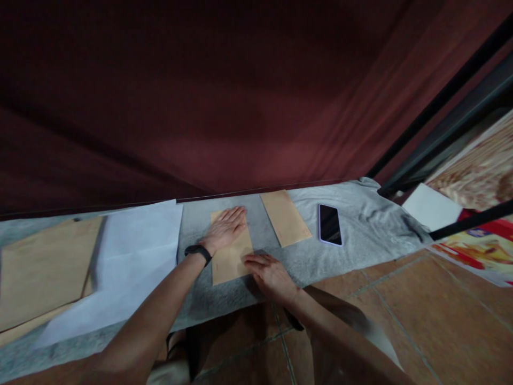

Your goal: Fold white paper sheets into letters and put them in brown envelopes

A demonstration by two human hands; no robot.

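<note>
- Your left hand (225, 229) lies flat and fully open, palm down, on the upper part of the envelope (232, 256); it presses the paper and grips nothing.
- Your right hand (270, 275) is also spread open, fingers resting on the envelope's lower right edge, holding nothing closed.
- The envelope sits on the grey cloth (360, 224), between the white sheet (136, 251) to its left and a second envelope (285, 217) just beside it on the right.
- A phone (329, 224) lies face up on the cloth past that second envelope, well apart from both hands.
- The cloth looks soft and rumpled; if you push sideways with either palm, it could bunch and carry the envelope askew.
- With only flat pressure and no pinch, the envelope may slide under your hands if the pressure is uneven.
- A wide sweep of your right hand could nudge the second envelope towards the phone.
- The white sheet overlaps a brown board (44, 267) at the far left; a left elbow drifting outward might drag the sheet.
- The near edge of the cloth ends at the tiled floor (401, 315); pulling the envelope towards you could take it off the cloth.
</note>
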